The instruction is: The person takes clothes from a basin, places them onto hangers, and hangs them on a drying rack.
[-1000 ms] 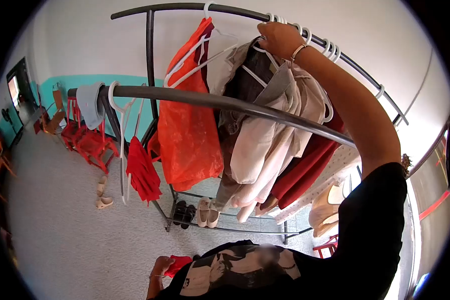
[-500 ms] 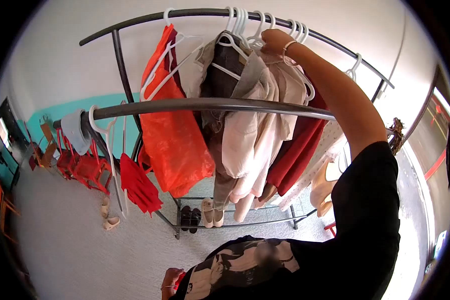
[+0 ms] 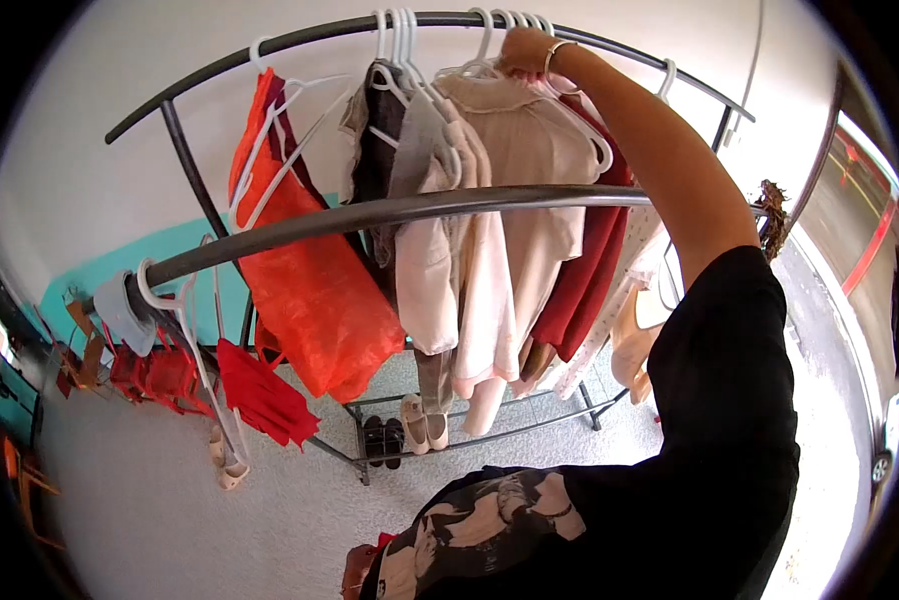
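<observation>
My right hand (image 3: 526,54), fingers bent closed, is at the back rail (image 3: 320,36) by the hanger of a beige garment (image 3: 510,130); exactly what it grips is hidden. White and grey clothes (image 3: 428,290) hang just left of it, a dark red garment (image 3: 595,260) to its right. An orange-red garment (image 3: 320,310) hangs further left. Low down, my left hand (image 3: 358,572) is partly visible beside my shirt, its fingers wrapped round a red cloth (image 3: 385,540).
The front rail (image 3: 400,210) crosses before the clothes, with white hangers (image 3: 160,290) and a red cloth piece at its left end. Shoes (image 3: 425,425) stand on the rack's lower shelf. Red chairs (image 3: 160,375) are at the left.
The view has shifted, so the rack sits further left. The beige garment by my right hand is now spread apart from the white and grey clothes. My left hand shows less.
</observation>
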The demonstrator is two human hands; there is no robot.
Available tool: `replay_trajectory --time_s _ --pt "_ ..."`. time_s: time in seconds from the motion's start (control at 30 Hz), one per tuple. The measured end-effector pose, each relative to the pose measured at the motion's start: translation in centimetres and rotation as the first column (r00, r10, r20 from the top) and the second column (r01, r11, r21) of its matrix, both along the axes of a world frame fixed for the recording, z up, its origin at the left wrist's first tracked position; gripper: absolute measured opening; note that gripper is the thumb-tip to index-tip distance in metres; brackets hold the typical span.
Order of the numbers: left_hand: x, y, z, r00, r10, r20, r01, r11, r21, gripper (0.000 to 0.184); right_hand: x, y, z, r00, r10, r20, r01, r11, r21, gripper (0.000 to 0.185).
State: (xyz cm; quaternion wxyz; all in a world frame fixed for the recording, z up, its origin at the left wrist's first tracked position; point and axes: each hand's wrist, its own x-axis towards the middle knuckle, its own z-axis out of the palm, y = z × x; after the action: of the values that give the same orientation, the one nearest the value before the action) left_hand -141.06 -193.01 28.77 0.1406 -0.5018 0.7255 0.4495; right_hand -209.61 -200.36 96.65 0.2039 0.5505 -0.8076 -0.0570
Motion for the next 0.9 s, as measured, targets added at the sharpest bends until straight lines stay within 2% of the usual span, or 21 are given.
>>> replay_trajectory --time_s 0.03,0.07,0.13,0.27,0.33,0.37,0.4,0.47,0.5,0.53,0.57,0.63,0.67,0.7,0.73,0.8,0.83,0.9 --pt "-0.2 -0.2 0.3 1.000 -0.009 0.002 0.009 1.000 -0.007 0.029 -0.5 0.3 0.8 0.954 -0.041 0.296 0.080 0.989 -0.122 0.025" --pt "-0.4 -0.4 0.6 1.000 -0.020 0.003 0.020 1.000 -0.014 0.028 -0.7 0.4 1.2 0.989 -0.030 0.141 0.058 0.978 -0.198 0.023" --pt "-1.0 -0.9 1.2 0.999 -0.040 0.007 0.040 0.998 -0.038 0.028 -1.5 1.9 1.7 0.987 0.005 0.163 0.043 0.956 -0.292 0.024" --pt "-2.4 -1.9 2.9 0.996 -0.083 0.010 0.084 0.991 -0.104 0.027 -3.0 3.0 1.4 0.989 -0.059 0.133 0.090 0.968 -0.236 0.027" --pt "-3.2 -2.3 3.5 0.993 -0.118 -0.020 0.113 0.979 -0.167 0.027 -3.2 3.5 0.6 0.991 -0.082 0.101 0.105 0.963 -0.248 0.029" --pt "-3.1 -2.6 3.4 0.982 -0.161 -0.097 0.138 0.966 -0.217 0.028 -2.4 4.2 0.5 0.993 -0.096 0.065 0.107 0.975 -0.193 0.031" --pt "-2.9 -2.9 3.2 0.963 -0.210 -0.168 0.160 0.950 -0.270 0.028 -1.7 5.0 0.1 0.994 0.003 0.105 0.020 0.977 -0.214 0.032" --pt "-3.0 -3.6 2.2 0.931 -0.302 -0.207 0.210 0.903 -0.373 0.030 -0.1 6.8 -0.8 0.928 0.112 0.355 0.000 0.953 -0.302 0.030" --pt "-3.2 -4.0 1.6 0.924 -0.341 -0.171 0.244 0.873 -0.422 0.031 0.2 6.9 -1.4 0.904 0.097 0.416 0.034 0.955 -0.294 0.030" --pt "-3.3 -4.5 1.0 0.931 -0.335 -0.144 0.251 0.876 -0.411 0.032 0.1 6.9 -1.8 0.876 0.081 0.476 0.065 0.957 -0.284 0.030" --pt "-3.7 -4.9 1.1 0.937 -0.329 -0.117 0.259 0.879 -0.400 0.033 0.0 6.9 -2.0 0.896 0.066 0.439 0.036 0.975 -0.219 0.029" --pt "-4.0 -5.4 1.4 0.972 -0.225 -0.071 0.200 0.945 -0.259 0.035 0.2 7.4 -2.8 0.789 0.121 0.602 0.074 0.955 -0.288 0.029" --pt "-4.7 -5.3 2.2 0.959 -0.282 -0.007 0.268 0.920 -0.287 0.035 0.4 7.5 -3.1 0.725 0.153 0.672 0.095 0.944 -0.317 0.029" --pt "-6.0 -5.0 4.2 0.940 -0.336 0.059 0.337 0.890 -0.308 0.035 0.3 7.2 -3.1 0.824 0.090 0.559 0.059 0.968 -0.243 0.029" --pt "-6.9 -4.5 5.6 0.914 -0.386 0.124 0.405 0.855 -0.324 0.034 0.4 7.1 -3.1 0.853 0.086 0.515 0.060 0.964 -0.261 0.030" --pt "-7.1 -3.6 6.5 0.965 -0.260 -0.008 0.251 0.938 -0.238 0.035 1.5 7.0 -3.2 0.903 0.077 0.423 0.058 0.953 -0.297 0.033" --pt "-7.4 -3.2 6.6 0.980 -0.186 -0.074 0.170 0.968 -0.185 0.036 1.4 6.5 -3.0 0.944 0.088 0.317 0.026 0.940 -0.340 0.036" --pt "-5.6 -3.8 1.2 0.966 -0.149 -0.211 0.125 0.985 -0.122 0.036 1.3 5.7 -2.9 0.880 0.191 0.435 -0.019 0.929 -0.369 0.037"
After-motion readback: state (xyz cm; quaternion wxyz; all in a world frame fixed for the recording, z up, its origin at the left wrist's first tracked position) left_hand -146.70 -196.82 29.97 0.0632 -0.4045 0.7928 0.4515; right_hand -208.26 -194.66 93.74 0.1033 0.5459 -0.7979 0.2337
